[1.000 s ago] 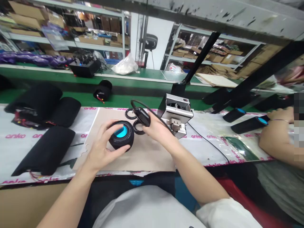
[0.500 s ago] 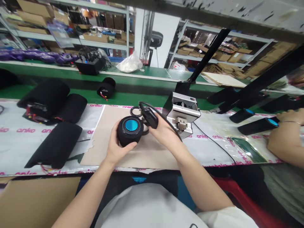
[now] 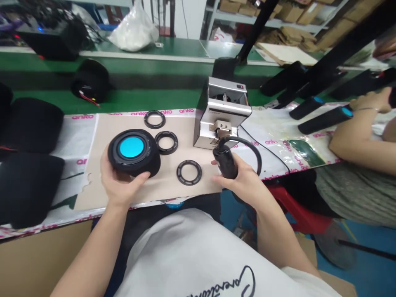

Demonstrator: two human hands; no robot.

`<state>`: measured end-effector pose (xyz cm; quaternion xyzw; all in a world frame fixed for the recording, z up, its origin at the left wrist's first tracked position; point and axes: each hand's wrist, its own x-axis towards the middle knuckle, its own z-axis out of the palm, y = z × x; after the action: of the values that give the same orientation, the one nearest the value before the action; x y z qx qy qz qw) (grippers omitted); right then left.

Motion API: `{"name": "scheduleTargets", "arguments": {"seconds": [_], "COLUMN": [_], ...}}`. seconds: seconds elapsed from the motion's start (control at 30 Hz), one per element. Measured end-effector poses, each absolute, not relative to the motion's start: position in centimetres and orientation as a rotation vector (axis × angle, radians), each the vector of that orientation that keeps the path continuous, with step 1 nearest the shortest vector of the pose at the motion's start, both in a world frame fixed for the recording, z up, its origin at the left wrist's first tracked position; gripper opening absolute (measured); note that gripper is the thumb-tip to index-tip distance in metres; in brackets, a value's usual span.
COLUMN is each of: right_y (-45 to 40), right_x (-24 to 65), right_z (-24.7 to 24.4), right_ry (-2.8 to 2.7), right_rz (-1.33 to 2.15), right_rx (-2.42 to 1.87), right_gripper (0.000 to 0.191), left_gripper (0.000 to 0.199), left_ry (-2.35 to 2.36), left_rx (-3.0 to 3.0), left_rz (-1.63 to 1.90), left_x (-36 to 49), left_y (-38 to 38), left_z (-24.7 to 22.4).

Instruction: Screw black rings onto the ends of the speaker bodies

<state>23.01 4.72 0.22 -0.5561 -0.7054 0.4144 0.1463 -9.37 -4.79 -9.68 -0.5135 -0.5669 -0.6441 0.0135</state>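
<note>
My left hand [image 3: 119,187] is wrapped round a black cylindrical speaker [image 3: 151,154], its bright blue round end tilted up towards me. In my right hand [image 3: 249,181] is a black electric screwdriver [image 3: 227,163] with a looping cable; its bit cannot be made out. Between the hands lie three black rings: a far ring [image 3: 154,126], a middle ring [image 3: 176,142] beside the speaker, and a near ring [image 3: 189,182]. All three rest on a cardboard sheet [image 3: 167,189]. A silver screw feeder [image 3: 202,117] stands just beyond the screwdriver.
More black speaker bodies [image 3: 31,185] crowd the left side. Another body [image 3: 91,80] with loose wires sits on the green bench [image 3: 130,97]. To the right are blue-ended cylinders [image 3: 324,119] and a co-worker's arm [image 3: 355,136]. A black post [image 3: 258,31] rises behind the feeder.
My right hand has drawn the screwdriver away from the speaker, to the right, near the screw feeder. The speaker has moved left in my left hand, uncovering the rings. The view has tipped downward.
</note>
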Motion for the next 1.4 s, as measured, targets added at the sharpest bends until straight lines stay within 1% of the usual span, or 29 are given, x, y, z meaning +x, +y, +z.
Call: {"name": "scheduleTargets", "arguments": {"seconds": [0.1,0.3,0.37,0.5,0.6,0.67,0.77,0.9,0.97,1.03,1.07,1.1,1.17,1.23,1.27,1.4], "right_y": [4.1,3.8,4.2,4.8,4.7,4.3,3.5,3.0,3.0,3.3,3.6,3.8,4.4,5.0,5.1,4.7], "right_x": [23.0,20.8,20.5,20.7,20.4,19.6,18.1,17.1,17.1,17.4,17.7,18.0,18.7,19.4,19.6,18.7], "right_z": [-0.2,-0.9,-0.8,-0.2,0.2,0.1,-0.8,-1.9,-2.1,-2.0,-1.9,-1.8,-1.6,-1.6,-1.7,-2.5], "right_ry": [-2.051,-2.070,-2.056,-2.048,-2.126,-2.234,-2.362,-2.452,-2.494,-2.540,-2.562,-2.585,-2.623,-2.610,-2.580,-2.433], "right_rz": [1.257,1.266,1.238,1.176,1.126,1.071,1.008,0.958,0.959,0.990,1.014,1.036,1.063,1.026,0.987,0.837], "right_rx": [-1.574,-1.507,-1.488,-1.481,-1.478,-1.461,-1.424,-1.405,-1.385,-1.339,-1.309,-1.267,-1.178,-1.156,-1.177,-1.367], "right_gripper": [0.052,0.064,0.063,0.054,0.058,0.060,0.055,0.055,0.047,0.036,0.034,0.037,0.052,0.065,0.068,0.061], "left_gripper": [0.088,0.085,0.085,0.085,0.087,0.092,0.097,0.096,0.100,0.101,0.100,0.099,0.098,0.098,0.098,0.101], "left_ry": [-1.813,-1.905,-1.932,-1.877,-1.839,-1.763,-1.676,-1.750,-1.782,-1.805,-1.804,-1.795,-1.771,-1.772,-1.786,-1.816], "left_rx": [-1.589,-1.565,-1.561,-1.588,-1.622,-1.637,-1.637,-1.609,-1.603,-1.605,-1.607,-1.610,-1.625,-1.635,-1.631,-1.581], "left_rz": [-1.961,-1.903,-1.868,-1.888,-1.903,-1.934,-2.004,-1.984,-1.937,-1.918,-1.927,-1.940,-1.966,-1.961,-1.945,-1.920], "left_x": [-9.4,-9.0,-9.0,-9.1,-9.6,-9.8,-9.8,-9.2,-9.0,-8.9,-8.9,-8.9,-8.9,-8.8,-8.8,-8.7], "left_y": [-5.0,-5.4,-5.5,-5.5,-5.4,-5.2,-5.0,-5.0,-4.9,-4.8,-4.8,-4.8,-4.8,-4.8,-4.7,-4.6], "left_z": [-9.5,-9.2,-9.1,-9.2,-9.5,-9.8,-10.2,-10.3,-10.3,-10.3,-10.3,-10.3,-10.2,-10.2,-10.2,-10.2]}}
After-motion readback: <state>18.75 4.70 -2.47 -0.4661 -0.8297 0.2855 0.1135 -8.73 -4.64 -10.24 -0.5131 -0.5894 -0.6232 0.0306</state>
